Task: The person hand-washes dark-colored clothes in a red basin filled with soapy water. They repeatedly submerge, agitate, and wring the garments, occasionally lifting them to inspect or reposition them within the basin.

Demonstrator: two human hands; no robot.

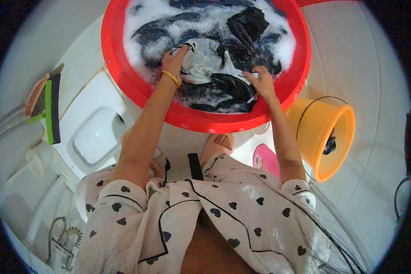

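Before me a large red plastic tub (205, 124) holds foamy water and several dark wet clothes (248, 25). In it lies a black-and-white garment (201, 61), its pale part bunched up above the suds. My left hand (174, 63) pinches the garment's left edge between thumb and fingers, a yellow bangle on the wrist. On the other side my right hand (263, 81) grips the white edge at its right. Between the hands the cloth spreads loosely, its black part (231, 85) lying wet toward the tub's near rim. Some of the cloth is under water.
An orange bucket (310, 133) with dark cloth inside lies tilted at right. A squat toilet (96, 137) is set in the floor at left, near a green-and-black floor squeegee (51, 109). A pink plastic item (268, 159) lies by my foot. A tap (61, 245) is at lower left.
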